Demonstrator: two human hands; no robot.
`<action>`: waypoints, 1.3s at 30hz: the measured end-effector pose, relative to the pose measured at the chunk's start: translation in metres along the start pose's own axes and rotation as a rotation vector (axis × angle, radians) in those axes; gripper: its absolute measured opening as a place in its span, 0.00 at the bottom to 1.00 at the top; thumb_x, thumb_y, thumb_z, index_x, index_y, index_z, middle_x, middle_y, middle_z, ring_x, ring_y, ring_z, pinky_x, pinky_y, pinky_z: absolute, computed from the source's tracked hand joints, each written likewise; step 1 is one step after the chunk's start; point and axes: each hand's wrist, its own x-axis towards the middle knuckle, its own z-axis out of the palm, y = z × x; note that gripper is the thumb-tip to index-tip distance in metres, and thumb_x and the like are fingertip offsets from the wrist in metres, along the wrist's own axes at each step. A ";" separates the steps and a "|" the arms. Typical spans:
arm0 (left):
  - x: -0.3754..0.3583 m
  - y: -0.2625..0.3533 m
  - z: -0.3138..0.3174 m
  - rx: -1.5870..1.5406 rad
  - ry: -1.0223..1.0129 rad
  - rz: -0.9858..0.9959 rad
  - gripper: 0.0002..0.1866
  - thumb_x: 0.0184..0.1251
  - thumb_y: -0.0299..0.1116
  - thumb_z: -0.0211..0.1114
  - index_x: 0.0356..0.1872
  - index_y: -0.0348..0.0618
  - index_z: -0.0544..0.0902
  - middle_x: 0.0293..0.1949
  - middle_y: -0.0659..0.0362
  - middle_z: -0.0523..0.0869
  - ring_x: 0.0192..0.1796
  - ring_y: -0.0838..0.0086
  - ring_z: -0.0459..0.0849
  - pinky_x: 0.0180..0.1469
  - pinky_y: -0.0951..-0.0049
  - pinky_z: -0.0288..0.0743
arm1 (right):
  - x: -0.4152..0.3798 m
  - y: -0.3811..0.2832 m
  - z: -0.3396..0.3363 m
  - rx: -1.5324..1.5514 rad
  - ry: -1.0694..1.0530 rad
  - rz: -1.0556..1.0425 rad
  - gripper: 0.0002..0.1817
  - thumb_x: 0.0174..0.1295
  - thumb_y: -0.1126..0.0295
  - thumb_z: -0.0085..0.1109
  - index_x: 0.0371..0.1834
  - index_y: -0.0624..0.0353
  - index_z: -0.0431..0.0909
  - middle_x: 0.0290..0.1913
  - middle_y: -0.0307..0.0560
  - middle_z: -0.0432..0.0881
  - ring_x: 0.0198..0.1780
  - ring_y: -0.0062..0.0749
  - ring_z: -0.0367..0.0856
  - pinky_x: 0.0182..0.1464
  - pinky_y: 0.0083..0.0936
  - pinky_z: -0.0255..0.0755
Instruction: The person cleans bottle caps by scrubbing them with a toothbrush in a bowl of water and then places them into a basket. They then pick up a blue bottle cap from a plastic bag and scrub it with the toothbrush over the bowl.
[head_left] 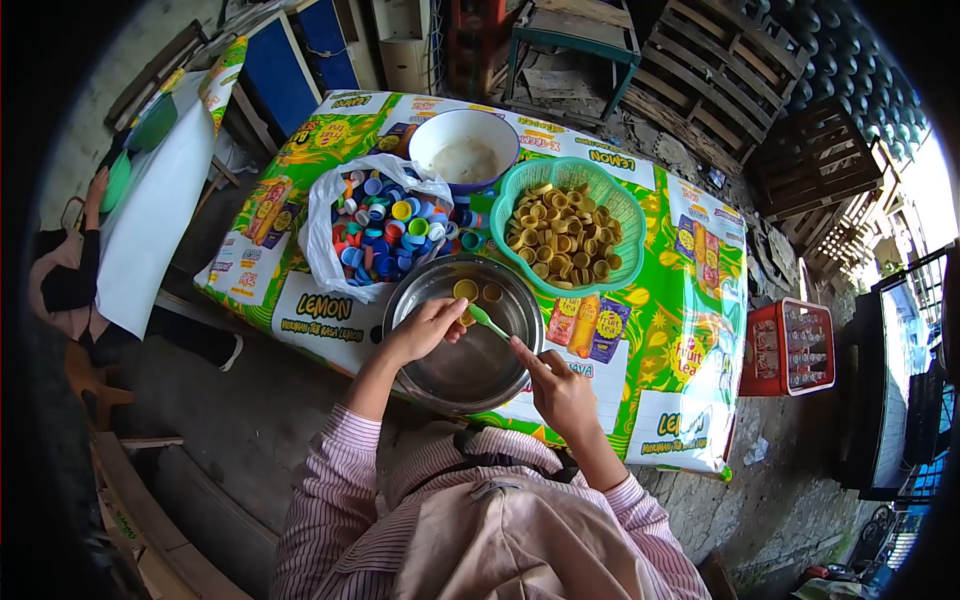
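Observation:
My left hand (425, 330) is over a metal bowl (462, 378), its fingers pinching a yellow bottle cap (467, 318) that they partly cover. From the right, my right hand (562, 392) grips a light green toothbrush (490, 322) by its handle, and the brush's head end meets the held cap. Two more caps lie in the bowl near its far side, one of them a yellow cap (465, 289). Just beyond the bowl stand a white plastic bag (322, 245) full of mixed-colour bottle caps and a green basket (628, 215) holding many yellow caps.
A white enamel basin (465, 135) with cloudy liquid stands at the back of the table (680, 355), which has a printed cover. To the right is a red crate (765, 345) of bottles. Another person's hand (97, 190) touches a green bowl (117, 182) at far left.

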 end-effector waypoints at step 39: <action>0.011 0.006 -0.002 0.093 0.050 0.138 0.18 0.73 0.43 0.48 0.39 0.36 0.78 0.29 0.63 0.79 0.32 0.83 0.76 0.39 0.81 0.72 | 0.008 0.004 0.008 -0.041 -0.041 0.039 0.37 0.54 0.77 0.53 0.68 0.35 0.60 0.33 0.44 0.76 0.21 0.41 0.78 0.22 0.35 0.74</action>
